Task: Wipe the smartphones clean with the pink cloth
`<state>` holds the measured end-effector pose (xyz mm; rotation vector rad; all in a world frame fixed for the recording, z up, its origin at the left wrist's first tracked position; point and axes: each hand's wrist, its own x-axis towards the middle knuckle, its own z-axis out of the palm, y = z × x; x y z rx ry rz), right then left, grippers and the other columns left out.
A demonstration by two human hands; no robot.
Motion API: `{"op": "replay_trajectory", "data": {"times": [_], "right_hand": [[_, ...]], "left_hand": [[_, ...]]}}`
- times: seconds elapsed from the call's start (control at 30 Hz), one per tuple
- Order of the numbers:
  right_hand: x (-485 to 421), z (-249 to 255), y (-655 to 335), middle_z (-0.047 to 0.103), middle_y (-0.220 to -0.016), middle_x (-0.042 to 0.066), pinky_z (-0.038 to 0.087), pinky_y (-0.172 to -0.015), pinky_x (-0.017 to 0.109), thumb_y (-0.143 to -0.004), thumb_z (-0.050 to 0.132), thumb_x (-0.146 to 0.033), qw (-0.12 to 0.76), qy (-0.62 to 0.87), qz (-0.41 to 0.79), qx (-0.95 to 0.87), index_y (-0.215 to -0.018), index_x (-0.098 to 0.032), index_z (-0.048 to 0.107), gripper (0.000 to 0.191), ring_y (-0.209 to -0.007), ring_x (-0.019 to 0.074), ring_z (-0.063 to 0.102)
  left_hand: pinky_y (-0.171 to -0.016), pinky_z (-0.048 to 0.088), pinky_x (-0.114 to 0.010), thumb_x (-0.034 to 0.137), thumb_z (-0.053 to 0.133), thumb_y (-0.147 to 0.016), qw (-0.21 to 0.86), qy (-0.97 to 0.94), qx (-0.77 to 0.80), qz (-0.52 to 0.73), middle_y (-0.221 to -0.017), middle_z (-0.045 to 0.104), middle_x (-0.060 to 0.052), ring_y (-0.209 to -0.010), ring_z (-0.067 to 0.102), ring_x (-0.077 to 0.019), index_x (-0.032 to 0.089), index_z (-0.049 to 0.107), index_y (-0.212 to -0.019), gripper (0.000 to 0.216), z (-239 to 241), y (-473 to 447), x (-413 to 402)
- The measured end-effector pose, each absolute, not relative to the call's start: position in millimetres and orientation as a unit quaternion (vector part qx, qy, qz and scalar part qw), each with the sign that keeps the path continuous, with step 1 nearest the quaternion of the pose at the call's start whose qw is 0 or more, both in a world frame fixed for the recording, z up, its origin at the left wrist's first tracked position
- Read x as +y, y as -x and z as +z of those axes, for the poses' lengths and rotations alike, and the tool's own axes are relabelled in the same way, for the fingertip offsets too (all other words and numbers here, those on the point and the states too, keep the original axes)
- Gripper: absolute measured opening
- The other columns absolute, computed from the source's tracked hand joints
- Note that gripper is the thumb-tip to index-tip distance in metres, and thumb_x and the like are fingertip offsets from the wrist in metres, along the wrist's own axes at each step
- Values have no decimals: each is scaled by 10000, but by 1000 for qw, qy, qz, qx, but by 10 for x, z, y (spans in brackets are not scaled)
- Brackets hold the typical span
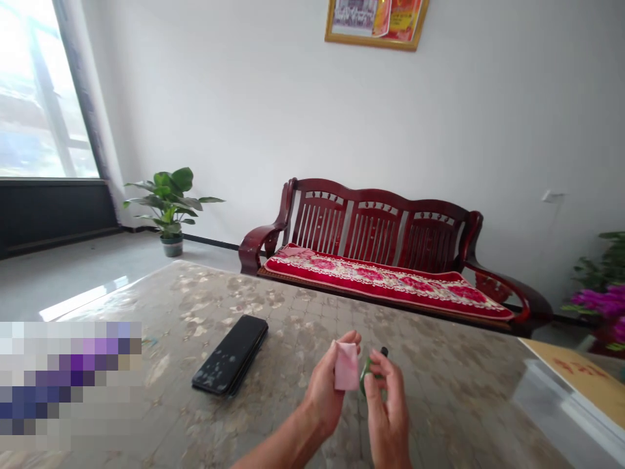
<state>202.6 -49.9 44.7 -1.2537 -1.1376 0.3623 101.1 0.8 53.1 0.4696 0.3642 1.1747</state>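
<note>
A small folded pink cloth (346, 367) lies against the palm of my left hand (326, 384), held by the thumb at its upper edge. My right hand (389, 400) is close beside it, its fingers closed around a small green bottle (365, 376). A black cap (384, 352) shows above the fingers; much of the bottle is hidden behind them. Cloth and bottle are near each other, with a narrow gap between. Both hands are raised over the patterned tabletop (288, 345).
A black phone-like case (230, 355) lies on the table to the left. At the right edge are a tan paper folder (576, 371) and clear plastic (547, 397). Beyond stand a red wooden bench (375, 228), a potted plant (170, 202) and purple flowers (598, 303). A pixelated patch covers the lower left.
</note>
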Motion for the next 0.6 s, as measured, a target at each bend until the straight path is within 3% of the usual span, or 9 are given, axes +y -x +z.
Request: {"op": "replay_trajectory", "data": {"times": [0.13,0.27,0.4,0.5,0.6], "right_hand": [[-529,328,-1818,667,-1079,92,509,-787,356,-834,618,-495,633,519,306,-486,-1205,-201,573,476,-944,255,630],[-494,245,-1998,636,-914,46,486,-778,348,-782,656,-500,681,571,184,-420,-1109,-190,593,455,-825,212,594],[-394,157,-2327,578,-1036,70,439,-898,406,-716,683,-517,678,620,69,-388,-1213,-180,529,621,-948,245,559],[-257,52,-2434,535,-1237,128,390,-990,455,-614,755,-471,628,636,102,-436,-1364,-181,409,876,-1130,307,520],[-145,-31,-2445,603,-1192,122,435,-932,450,-566,772,-444,587,642,175,-462,-1323,-192,454,858,-1070,320,578]], "left_hand": [[-1084,362,-372,423,631,-873,796,-209,185,537,-1301,626,-123,-1284,498,-309,141,695,-1161,408,573,-805,-100],[-993,434,-288,330,515,-960,780,-138,263,550,-1227,668,-142,-1169,602,-240,120,658,-1199,348,495,-587,-62],[-779,530,-298,279,479,-983,785,-88,306,531,-1139,701,-134,-901,710,-212,150,551,-1311,360,343,-481,-32],[-696,541,-299,274,470,-990,788,-80,301,531,-1081,712,-148,-802,720,-209,130,526,-1308,353,282,-492,-51],[-722,551,-323,263,510,-973,773,-88,309,547,-1075,713,-162,-818,725,-226,119,543,-1265,327,262,-503,-73]]}}
